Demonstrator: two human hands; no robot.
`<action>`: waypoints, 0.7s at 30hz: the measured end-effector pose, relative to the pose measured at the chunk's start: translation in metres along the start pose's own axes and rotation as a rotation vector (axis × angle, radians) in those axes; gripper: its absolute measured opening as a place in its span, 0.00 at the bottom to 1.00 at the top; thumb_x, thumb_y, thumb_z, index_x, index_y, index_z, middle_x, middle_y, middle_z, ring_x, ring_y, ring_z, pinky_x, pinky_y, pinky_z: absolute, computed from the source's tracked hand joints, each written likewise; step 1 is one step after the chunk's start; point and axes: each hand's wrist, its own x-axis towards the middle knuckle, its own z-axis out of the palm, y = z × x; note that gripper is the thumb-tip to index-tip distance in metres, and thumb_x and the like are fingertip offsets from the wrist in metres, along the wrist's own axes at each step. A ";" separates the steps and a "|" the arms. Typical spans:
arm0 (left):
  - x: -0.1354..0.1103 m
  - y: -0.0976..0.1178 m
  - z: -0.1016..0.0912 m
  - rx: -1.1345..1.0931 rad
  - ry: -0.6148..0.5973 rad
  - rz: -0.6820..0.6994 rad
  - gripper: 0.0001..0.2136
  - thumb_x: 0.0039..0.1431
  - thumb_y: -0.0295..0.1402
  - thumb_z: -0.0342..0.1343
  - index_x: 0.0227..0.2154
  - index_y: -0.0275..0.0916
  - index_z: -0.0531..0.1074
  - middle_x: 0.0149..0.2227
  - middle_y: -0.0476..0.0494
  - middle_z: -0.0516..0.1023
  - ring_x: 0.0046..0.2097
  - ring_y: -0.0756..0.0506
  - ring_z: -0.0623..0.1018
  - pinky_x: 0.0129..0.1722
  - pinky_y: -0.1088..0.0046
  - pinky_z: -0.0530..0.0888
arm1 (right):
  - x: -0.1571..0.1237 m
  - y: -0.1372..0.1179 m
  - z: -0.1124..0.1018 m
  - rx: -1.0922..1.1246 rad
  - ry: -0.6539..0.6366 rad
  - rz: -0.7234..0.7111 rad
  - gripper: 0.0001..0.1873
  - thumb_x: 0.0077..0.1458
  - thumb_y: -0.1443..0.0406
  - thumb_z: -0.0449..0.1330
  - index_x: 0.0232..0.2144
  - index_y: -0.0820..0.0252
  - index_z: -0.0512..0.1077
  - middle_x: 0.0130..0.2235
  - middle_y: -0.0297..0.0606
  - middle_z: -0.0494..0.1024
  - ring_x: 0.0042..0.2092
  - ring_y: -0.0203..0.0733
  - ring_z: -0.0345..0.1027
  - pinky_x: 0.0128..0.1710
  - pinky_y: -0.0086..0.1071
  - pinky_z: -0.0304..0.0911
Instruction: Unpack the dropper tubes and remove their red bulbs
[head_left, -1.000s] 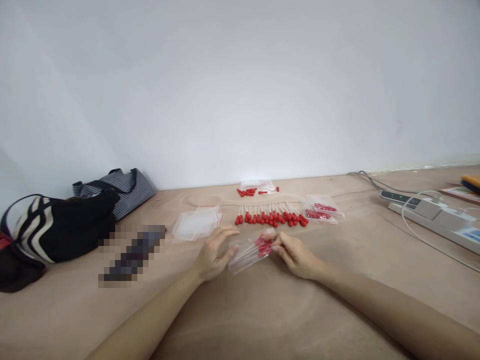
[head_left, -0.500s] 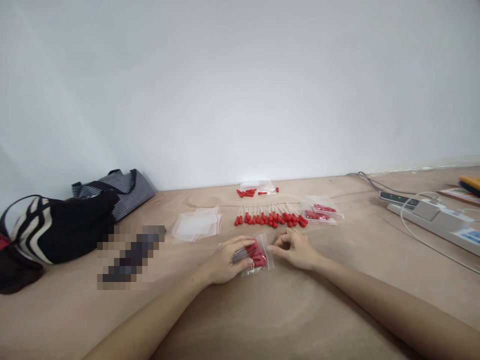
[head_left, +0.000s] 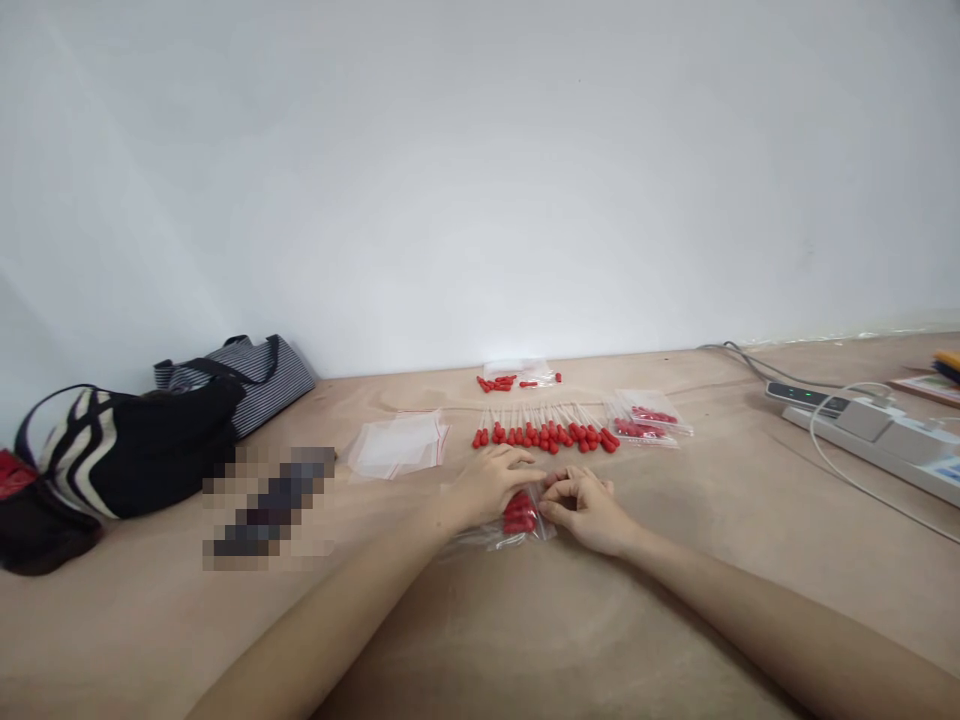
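Observation:
A clear zip bag (head_left: 519,513) with several red pieces inside lies on the table in front of me. My left hand (head_left: 495,487) is over the bag's left and far side, its fingers bent down toward the zip edge on the right; their tips are partly hidden. At that right edge my right hand (head_left: 585,505) pinches the bag with thumb and fingers, close to the left fingertips. Just beyond both hands stretches a row of red-headed sticks (head_left: 547,437), their thin pale ends pointing toward the wall.
Flat clear bags (head_left: 397,445) are stacked to the left. Filled bags (head_left: 646,420) lie at the right, and loose red pieces (head_left: 496,383) sit near the wall. Black and striped bags (head_left: 150,450) stand far left; a power strip (head_left: 877,435) with cables is at right.
My left hand has moved right and away from me, from the bag's left side over to its zip edge. My right hand has closed in on the same edge. The view shifted slightly.

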 end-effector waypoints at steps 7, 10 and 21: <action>0.018 -0.012 0.004 -0.004 -0.025 0.173 0.04 0.53 0.28 0.53 0.26 0.39 0.72 0.35 0.47 0.73 0.38 0.49 0.69 0.41 0.72 0.65 | -0.001 0.001 0.000 0.008 0.009 -0.014 0.10 0.46 0.59 0.55 0.20 0.55 0.72 0.39 0.35 0.72 0.44 0.47 0.59 0.45 0.47 0.45; 0.016 -0.010 0.005 0.031 -0.031 0.201 0.05 0.54 0.27 0.50 0.26 0.38 0.70 0.31 0.47 0.72 0.36 0.49 0.69 0.40 0.72 0.64 | -0.001 0.001 0.000 0.009 0.008 -0.007 0.13 0.48 0.58 0.53 0.19 0.55 0.72 0.39 0.35 0.72 0.44 0.47 0.59 0.45 0.47 0.45; 0.008 -0.009 0.013 0.041 0.064 0.206 0.10 0.55 0.25 0.44 0.26 0.38 0.69 0.32 0.46 0.73 0.37 0.49 0.69 0.41 0.70 0.63 | 0.003 0.000 0.003 -0.012 0.027 0.048 0.16 0.50 0.56 0.50 0.19 0.53 0.72 0.39 0.33 0.72 0.45 0.47 0.59 0.46 0.47 0.44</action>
